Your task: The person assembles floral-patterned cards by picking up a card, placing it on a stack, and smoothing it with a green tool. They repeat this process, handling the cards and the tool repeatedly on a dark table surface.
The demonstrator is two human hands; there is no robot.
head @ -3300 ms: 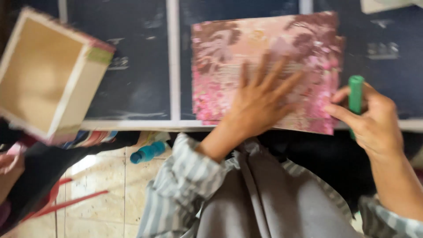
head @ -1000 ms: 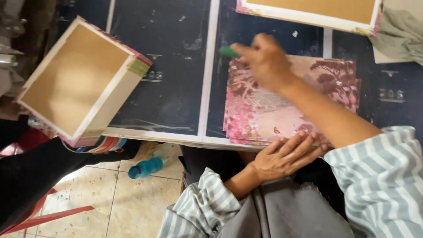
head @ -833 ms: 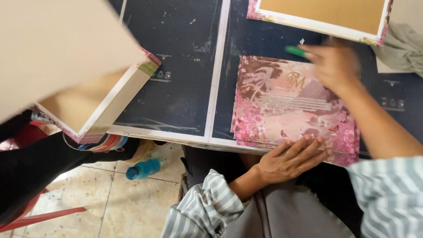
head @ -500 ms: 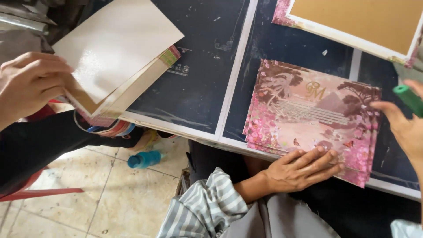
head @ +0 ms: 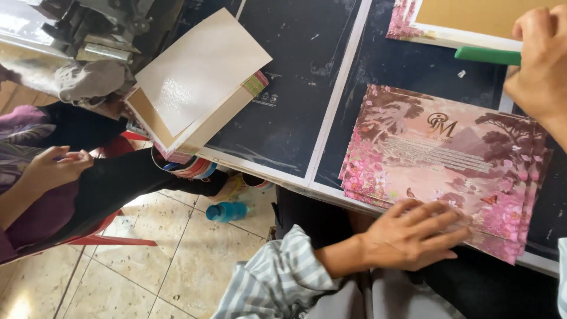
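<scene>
Two dark work mats point(head: 283, 112) w/ a pale strip between them cover the tabletop, the biggest thing in view. Below it, tiled floor point(head: 147, 266) w/ a blue bottle point(head: 227, 211) lying on its side.

Next in size: a stack of pink floral printed sheets point(head: 449, 165), fanned slightly, lying at the table's near edge and overhanging it a bit. Left hand point(head: 413, 236) lies flat on the stack's near edge, fingers spread apart, palm down, gripping nothing; looks like it's pinning the sheets so they don't slide off the edge.

At left, an open cardboard box point(head: 189, 112), pink-patterned outside w/ a plain tan lid or board on top, sits tilted at the table corner, partly off it. Another person's hand point(head: 56, 168) is near it, not touching; fingers curled, apart from the box.

Top right, a flat brown board w/ a pink floral border point(head: 466, 18), partly cut off by the frame.

Right hand point(head: 540, 65) hovers above the stack's far right corner, fingers closed round a green stick-like tool point(head: 487, 55), prob a glue stick or marker, can't tell which. Tool points left, held over the mat betw. board & sheets, not touching either.
</scene>
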